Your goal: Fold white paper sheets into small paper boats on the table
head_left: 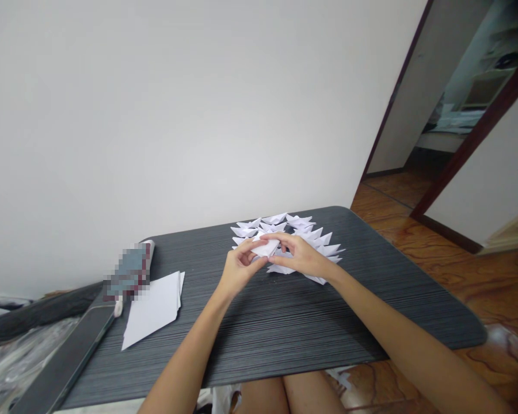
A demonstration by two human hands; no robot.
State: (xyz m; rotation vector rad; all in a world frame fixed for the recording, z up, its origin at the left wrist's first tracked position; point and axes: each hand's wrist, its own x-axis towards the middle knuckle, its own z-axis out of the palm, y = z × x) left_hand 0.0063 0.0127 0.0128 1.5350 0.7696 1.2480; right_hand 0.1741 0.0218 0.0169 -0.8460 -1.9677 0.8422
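Between my two hands is a small folded piece of white paper [266,248], raised a little above the dark table. My left hand [240,261] pinches its left side with thumb and fingers. On the other side my right hand [301,254] grips it near the top and lower edge, thumb close to the left thumb. Behind and to the right of my hands sit several white folded paper boats [328,249] grouped on the tabletop; my hands hide some of them.
The dark wood-grain table [250,328] stands against a white wall. At its left lie a stack of white paper sheets [153,307] and a blurred-out object [129,270] with a white edge. A long dark panel [69,359] runs along the left edge. A doorway opens at right.
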